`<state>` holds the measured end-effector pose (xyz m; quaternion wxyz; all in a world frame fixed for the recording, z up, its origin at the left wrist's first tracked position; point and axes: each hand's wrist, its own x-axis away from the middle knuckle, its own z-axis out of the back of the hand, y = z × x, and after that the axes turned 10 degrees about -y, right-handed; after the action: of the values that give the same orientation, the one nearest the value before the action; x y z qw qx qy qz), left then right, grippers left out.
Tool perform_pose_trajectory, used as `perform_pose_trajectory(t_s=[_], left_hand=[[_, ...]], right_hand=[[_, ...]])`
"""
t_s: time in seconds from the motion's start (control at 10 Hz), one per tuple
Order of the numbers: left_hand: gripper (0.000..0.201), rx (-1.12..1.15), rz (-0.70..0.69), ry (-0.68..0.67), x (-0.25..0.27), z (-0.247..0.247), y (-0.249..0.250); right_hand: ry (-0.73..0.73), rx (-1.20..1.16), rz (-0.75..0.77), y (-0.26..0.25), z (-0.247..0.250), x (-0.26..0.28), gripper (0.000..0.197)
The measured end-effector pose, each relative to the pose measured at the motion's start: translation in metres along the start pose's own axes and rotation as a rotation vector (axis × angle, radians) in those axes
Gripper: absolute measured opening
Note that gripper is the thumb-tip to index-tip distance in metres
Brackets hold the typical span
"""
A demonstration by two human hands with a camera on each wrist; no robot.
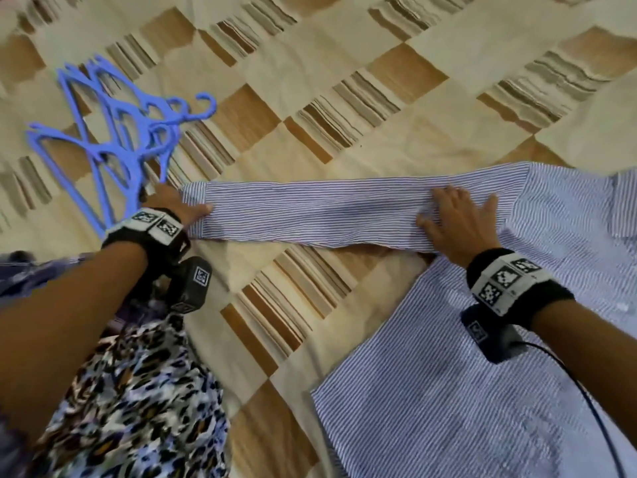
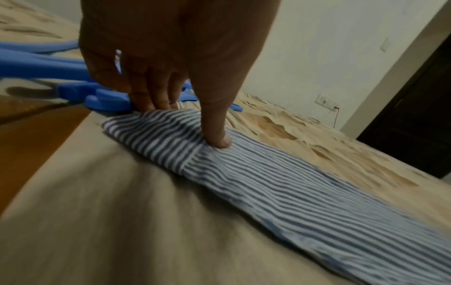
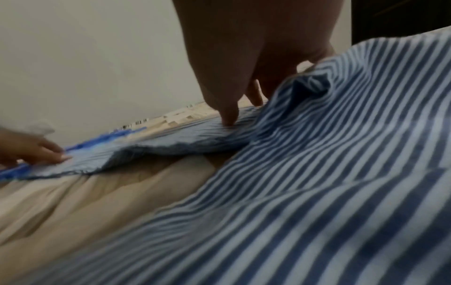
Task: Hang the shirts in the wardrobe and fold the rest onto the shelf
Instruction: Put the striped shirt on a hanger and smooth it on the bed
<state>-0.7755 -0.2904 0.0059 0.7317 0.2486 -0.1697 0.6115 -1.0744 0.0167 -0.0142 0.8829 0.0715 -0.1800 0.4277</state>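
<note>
A blue-and-white striped shirt (image 1: 482, 391) lies flat on the bed at the right, its long sleeve (image 1: 310, 212) stretched out to the left. My left hand (image 1: 179, 201) is at the cuff (image 2: 156, 138), thumb (image 2: 219, 140) pressing down on it and straight fingers touching its end. My right hand (image 1: 451, 212) lies spread flat on the sleeve near the shoulder, fingers straight. In the right wrist view its thumb (image 3: 229, 117) pushes the fabric down, and the shirt body (image 3: 317, 192) rises in a fold beside it.
Several blue plastic hangers (image 1: 113, 132) lie in a pile just beyond my left hand. A leopard-print garment (image 1: 138, 401) is heaped at the lower left. The beige and brown patchwork bedcover (image 1: 310, 98) stretches beyond. A dark opening (image 2: 415, 115) stands past the bed.
</note>
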Motion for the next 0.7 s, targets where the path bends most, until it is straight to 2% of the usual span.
perform_pose_trajectory(t_s=[0.1, 0.2, 0.3, 0.4, 0.5, 0.6, 0.7], left_hand=[[0.059, -0.05, -0.065, 0.012, -0.011, 0.013, 0.014], [0.05, 0.119, -0.069, 0.16, -0.031, 0.039, 0.035], [0.047, 0.221, -0.06, 0.281, -0.05, 0.066, 0.066], [0.024, 0.368, -0.072, 0.421, -0.063, 0.079, 0.084], [0.06, 0.425, -0.15, 0.407, -0.096, 0.064, 0.074], [0.072, 0.276, -0.237, 0.349, -0.078, 0.03, 0.08], [0.069, 0.085, -0.442, 0.315, -0.022, -0.014, 0.09]], right_hand=[[-0.05, 0.079, 0.009, -0.007, -0.002, -0.012, 0.07], [0.047, 0.041, -0.003, -0.026, 0.005, -0.023, 0.076], [0.094, -0.007, 0.061, -0.061, 0.002, -0.025, 0.09], [-0.022, -0.004, 0.131, -0.093, -0.009, -0.026, 0.107], [-0.129, -0.017, 0.104, -0.103, -0.017, -0.037, 0.108], [-0.155, -0.043, 0.115, -0.1, -0.017, -0.048, 0.104], [-0.187, -0.073, 0.119, -0.099, -0.017, -0.05, 0.105]])
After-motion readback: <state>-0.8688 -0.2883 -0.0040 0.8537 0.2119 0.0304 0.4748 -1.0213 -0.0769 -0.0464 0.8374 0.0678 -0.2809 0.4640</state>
